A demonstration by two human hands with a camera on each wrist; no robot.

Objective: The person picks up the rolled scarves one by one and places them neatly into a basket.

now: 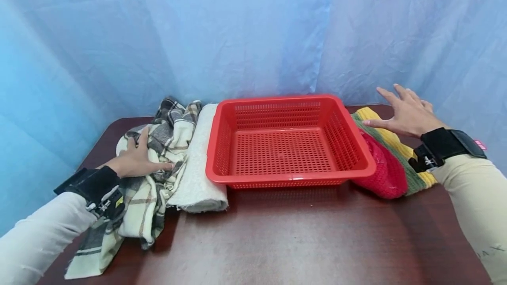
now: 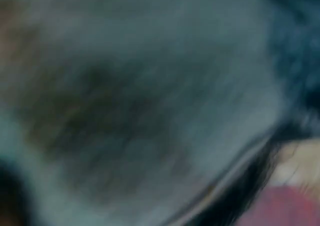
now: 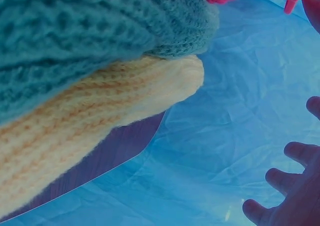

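The left hand [image 1: 136, 159] lies flat, fingers relaxed, on the plaid cloth [image 1: 156, 162] left of the red basket [image 1: 287, 144]. The right hand [image 1: 404, 111], fingers spread and holding nothing, hovers over the knitted pile [image 1: 390, 162] right of the basket.

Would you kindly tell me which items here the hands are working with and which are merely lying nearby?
In hand:
left hand resting on plaid scarf
right hand open above striped knit

Lying about:
red basket
white towel
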